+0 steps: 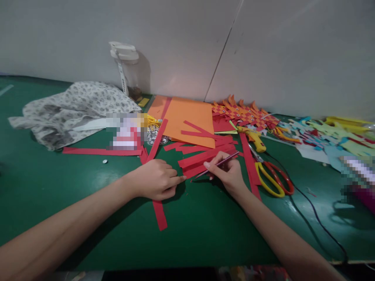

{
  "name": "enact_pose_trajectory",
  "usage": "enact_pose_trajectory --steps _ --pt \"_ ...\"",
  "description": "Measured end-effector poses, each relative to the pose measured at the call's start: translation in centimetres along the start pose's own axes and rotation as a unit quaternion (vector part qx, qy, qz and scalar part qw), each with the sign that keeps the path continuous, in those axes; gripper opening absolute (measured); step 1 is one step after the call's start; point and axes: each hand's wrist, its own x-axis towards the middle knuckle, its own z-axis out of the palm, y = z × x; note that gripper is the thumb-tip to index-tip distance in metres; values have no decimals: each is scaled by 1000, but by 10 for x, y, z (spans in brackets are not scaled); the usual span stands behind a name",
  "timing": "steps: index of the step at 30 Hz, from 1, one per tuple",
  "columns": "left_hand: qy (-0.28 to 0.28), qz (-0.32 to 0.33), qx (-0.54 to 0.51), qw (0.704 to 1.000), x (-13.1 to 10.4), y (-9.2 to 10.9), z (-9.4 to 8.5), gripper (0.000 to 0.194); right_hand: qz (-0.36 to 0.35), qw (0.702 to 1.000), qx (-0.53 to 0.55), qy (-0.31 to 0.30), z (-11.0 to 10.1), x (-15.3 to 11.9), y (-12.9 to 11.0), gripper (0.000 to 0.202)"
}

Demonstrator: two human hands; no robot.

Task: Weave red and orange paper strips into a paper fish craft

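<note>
Here, shows the red strips (191,171) in a loose, overlapping pile mid-tabletop (205,238), between both hands: flat, matte, straight-edged, some broader than others. Holds the slim tool (231,157) in the right hand (224,169), grip closed with thumb and fingers round the shaft, tip slanting down and leftward to the green surface, just beside the pile's near edge. Bends the right wrist inward, forearm reaching in from the lower right. Rests the left hand (159,179) low, knuckles up, fingers curled, index stretched rightward to the pile's corner; cannot tell whether that grip clasps anything, with the palm hidden.

Counts one strip flat at far left, one slanting up behind the left hand, one poking out below it, one long beside the scissors (260,159); cannot count the heap surely. Adds one pair of scissors, one yellow glue gun (257,141), one lidded jar (134,74), one patterned cloth (79,105), one small disc (105,161). Includes orange paper (191,113) behind the heap, several woven pieces (249,113) and many scraps (322,132) farther right.
</note>
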Motion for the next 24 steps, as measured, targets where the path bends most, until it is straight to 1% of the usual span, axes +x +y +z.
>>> enact_pose_trajectory --steps 2,7,12,16,21,24 --pt "2 1 -2 1000 0 0 0 30 -2 1000 4 -2 0 0 0 32" --pt "4 3 3 1000 0 0 0 29 -4 999 -14 31 0 0 -2 31" --pt "2 6 8 1000 0 0 0 28 -5 1000 7 0 -2 0 -1 31" --pt "7 4 3 1000 0 0 1 28 -14 1000 1 17 -2 -1 -1 28" --pt "18 5 -5 1000 0 0 0 27 -2 1000 2 -8 -1 -2 -1 30" --pt "21 4 -4 1000 0 0 0 27 -7 1000 0 7 -2 -2 -1 29"
